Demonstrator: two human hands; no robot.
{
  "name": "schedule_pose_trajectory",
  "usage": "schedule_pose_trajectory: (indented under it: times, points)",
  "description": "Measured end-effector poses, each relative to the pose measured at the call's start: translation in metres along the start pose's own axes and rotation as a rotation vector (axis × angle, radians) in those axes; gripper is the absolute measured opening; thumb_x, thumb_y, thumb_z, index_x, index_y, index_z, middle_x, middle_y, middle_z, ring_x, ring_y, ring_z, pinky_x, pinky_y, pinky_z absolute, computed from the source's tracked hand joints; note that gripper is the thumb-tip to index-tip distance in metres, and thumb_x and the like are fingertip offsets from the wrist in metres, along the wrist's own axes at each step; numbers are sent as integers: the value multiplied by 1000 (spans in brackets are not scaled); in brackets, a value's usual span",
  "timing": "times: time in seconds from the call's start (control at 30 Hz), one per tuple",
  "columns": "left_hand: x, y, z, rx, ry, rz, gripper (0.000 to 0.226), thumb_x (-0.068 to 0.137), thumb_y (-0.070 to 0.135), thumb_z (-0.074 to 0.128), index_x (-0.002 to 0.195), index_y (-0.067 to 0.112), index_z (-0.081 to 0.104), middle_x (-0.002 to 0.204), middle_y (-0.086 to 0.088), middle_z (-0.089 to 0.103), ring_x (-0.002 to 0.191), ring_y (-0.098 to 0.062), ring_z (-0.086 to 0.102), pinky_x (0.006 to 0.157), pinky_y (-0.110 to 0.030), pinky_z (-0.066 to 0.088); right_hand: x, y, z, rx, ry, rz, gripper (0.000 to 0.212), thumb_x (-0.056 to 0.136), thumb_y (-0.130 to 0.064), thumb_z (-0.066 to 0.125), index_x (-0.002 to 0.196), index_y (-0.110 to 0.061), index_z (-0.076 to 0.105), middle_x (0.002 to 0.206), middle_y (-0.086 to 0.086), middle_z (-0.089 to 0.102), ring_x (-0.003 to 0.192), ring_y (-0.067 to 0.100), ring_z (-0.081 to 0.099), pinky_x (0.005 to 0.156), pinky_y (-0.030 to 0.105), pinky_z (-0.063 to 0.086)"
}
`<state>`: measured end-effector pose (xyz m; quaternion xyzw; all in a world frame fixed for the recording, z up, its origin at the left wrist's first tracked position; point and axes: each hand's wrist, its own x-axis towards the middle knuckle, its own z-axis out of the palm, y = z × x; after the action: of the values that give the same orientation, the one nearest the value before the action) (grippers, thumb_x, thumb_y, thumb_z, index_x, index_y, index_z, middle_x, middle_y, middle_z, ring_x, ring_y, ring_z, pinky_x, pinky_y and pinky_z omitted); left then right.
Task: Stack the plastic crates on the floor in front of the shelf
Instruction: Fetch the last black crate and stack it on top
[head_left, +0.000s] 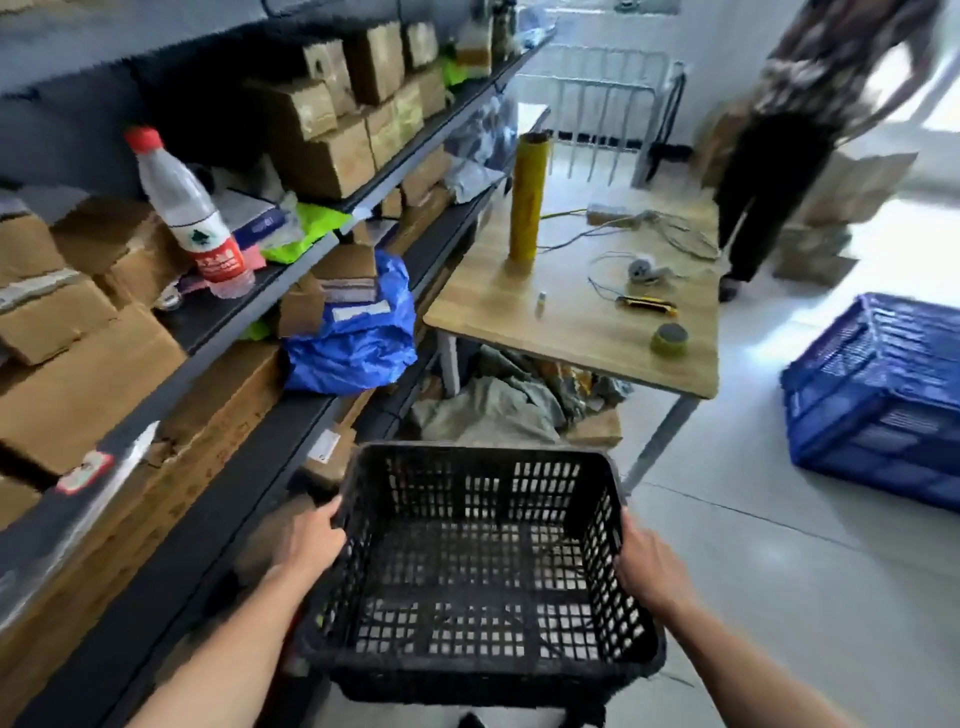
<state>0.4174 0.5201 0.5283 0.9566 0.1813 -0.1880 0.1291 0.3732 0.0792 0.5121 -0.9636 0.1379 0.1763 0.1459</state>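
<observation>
I hold a black slotted plastic crate upright in front of me, above the pale floor. My left hand grips its left rim and my right hand grips its right rim. The crate is empty, and the floor shows through its mesh bottom. A blue plastic crate stands on the floor at the right, apart from the black one. The dark metal shelf runs along my left side.
Cardboard boxes, a water bottle and a blue bag fill the shelf. A wooden table with a yellow roll, cables and tape stands ahead, with sacks underneath. A person stands at the far right among boxes.
</observation>
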Motion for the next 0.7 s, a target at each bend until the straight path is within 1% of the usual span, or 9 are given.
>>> schedule_pose_trajectory:
  times: [0.07,0.13,0.2,0.27,0.37,0.47,0.53,0.6,0.7]
  points:
    - [14,40,6,45,-43,108,63,88,20,52,148,34,40,131,-9,63,109,-30,64,79,-32,51,-16,33,-5,49,16,125,62,90,-16,44,149,-24,29,118,15,64,107,35,64,86,43,52]
    - [20,88,12,90,-83,219,65,86,19,53,148,33,40,134,-10,62,116,-30,61,87,-33,50,-35,68,-10,82,32,263,65,88,-12,44,149,-25,27,115,14,65,104,33,65,84,42,53]
    - [22,144,18,142,-115,330,68,84,19,53,148,35,40,137,-9,59,120,-30,59,92,-35,49,-60,106,-15,103,64,385,64,89,-12,45,149,-26,27,109,12,67,99,30,66,80,39,54]
    - [16,203,26,174,-123,443,68,83,19,54,147,38,41,138,-8,59,120,-30,59,91,-34,49,-87,143,-16,121,107,495,62,91,-14,47,149,-24,28,106,11,67,97,30,66,79,38,54]
    - [-14,292,47,226,-142,667,65,85,17,53,145,40,43,131,-7,65,115,-27,63,85,-33,51,-136,199,-16,163,149,671,65,95,-19,47,154,-23,20,118,14,62,104,31,64,87,39,54]
    - [-52,369,68,306,-173,878,62,89,22,55,146,41,41,130,-4,65,115,-25,64,84,-33,52,-188,243,-7,220,188,830,69,97,-26,48,157,-24,14,125,15,59,108,30,63,90,38,52]
    - [-86,417,89,319,-205,989,60,88,25,57,144,42,43,128,-6,66,114,-25,64,82,-34,50,-227,268,1,282,224,941,71,97,-26,50,157,-24,12,128,14,57,108,29,63,89,37,52]
    - [-121,456,108,338,-204,1104,59,86,23,59,141,39,49,122,-9,69,109,-27,67,81,-35,51,-263,288,11,335,255,1046,72,97,-26,49,158,-25,10,131,13,54,108,28,63,89,36,52]
    - [-180,504,141,353,-245,1251,57,81,20,61,135,37,57,116,-11,72,107,-30,68,80,-35,51,-319,309,26,398,291,1219,71,97,-24,45,158,-28,8,128,12,55,103,26,64,85,36,54]
